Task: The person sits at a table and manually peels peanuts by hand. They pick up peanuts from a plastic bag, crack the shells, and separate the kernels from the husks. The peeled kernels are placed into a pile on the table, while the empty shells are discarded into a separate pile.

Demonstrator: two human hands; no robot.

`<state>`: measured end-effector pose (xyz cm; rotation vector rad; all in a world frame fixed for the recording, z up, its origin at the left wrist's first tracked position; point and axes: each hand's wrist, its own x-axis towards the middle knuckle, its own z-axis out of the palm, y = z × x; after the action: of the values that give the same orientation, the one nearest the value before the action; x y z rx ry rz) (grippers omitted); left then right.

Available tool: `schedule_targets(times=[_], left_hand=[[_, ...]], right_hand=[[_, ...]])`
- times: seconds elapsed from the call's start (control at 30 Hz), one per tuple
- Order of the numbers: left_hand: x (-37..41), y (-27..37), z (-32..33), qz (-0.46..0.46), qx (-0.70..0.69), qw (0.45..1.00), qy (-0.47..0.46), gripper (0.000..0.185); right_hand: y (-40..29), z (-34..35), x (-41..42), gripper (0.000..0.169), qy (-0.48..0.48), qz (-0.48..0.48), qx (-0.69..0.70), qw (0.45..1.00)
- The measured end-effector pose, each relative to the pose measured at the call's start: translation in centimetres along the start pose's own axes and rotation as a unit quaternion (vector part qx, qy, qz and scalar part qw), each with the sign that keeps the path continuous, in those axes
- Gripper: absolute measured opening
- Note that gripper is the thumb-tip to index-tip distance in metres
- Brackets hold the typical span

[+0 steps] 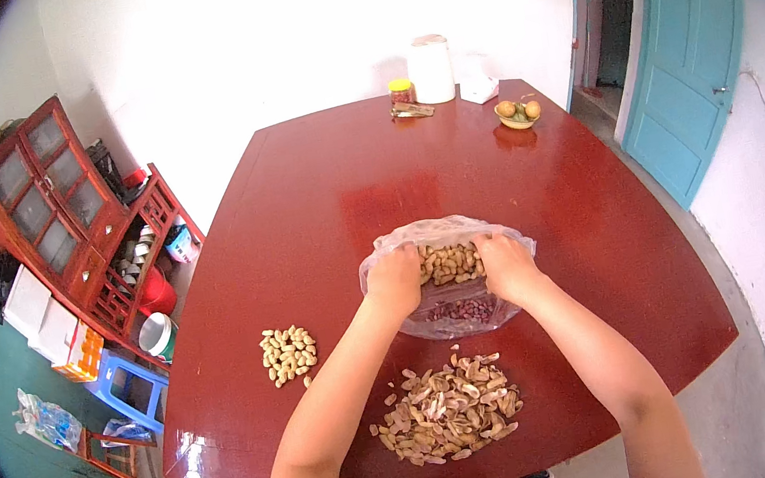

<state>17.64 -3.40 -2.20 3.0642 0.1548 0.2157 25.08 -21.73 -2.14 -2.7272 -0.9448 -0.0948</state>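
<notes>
Both hands are at a clear plastic bag [450, 227] that lies on the red table [280, 239]. My left hand [394, 280] grips the bag's left edge and my right hand [506, 265] grips its right edge; the fingertips are partly hidden. Between them, unshelled peanuts [450, 263] show in the bag. Nearer to me, dark red shelled peanuts [464, 310] are seen under the thin plastic. A heap of empty peanut shells [447, 409] sits close to the near table edge, between my forearms. Left of my left forearm lies a small pile of paler unshelled peanuts [288, 355].
At the table's far side stand a yellow-lidded jar [401, 92], a white canister [432, 70], a tissue pack [479, 88] and a bowl of fruit [519, 118]. A wooden cabinet [48, 205] and a blue plastic stool [128, 388] are on the left; a teal door [683, 57] is on the right.
</notes>
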Motion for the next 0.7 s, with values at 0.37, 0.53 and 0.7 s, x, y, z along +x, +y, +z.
schedule_targets(times=[0.37, 0.53, 0.7], left_hand=[[0.3, -0.3, 3.3, 0.025, -0.265, 0.957, 0.113, 0.062], [-1.2, -0.4, 0.6, 0.073, -0.196, 0.970, 0.125, 0.045], [-1.7, -0.2, 0.8, 0.113, -0.287, 0.946, 0.097, 0.026]], right_hand=[[0.9, 3.1, 0.4, 0.048, 0.143, -0.062, 0.230, 0.961], [0.8, 2.0, -1.1, 0.035, 0.128, -0.037, 0.289, 0.948], [0.2, 2.4, -1.8, 0.022, 0.112, -0.081, 0.293, 0.946]])
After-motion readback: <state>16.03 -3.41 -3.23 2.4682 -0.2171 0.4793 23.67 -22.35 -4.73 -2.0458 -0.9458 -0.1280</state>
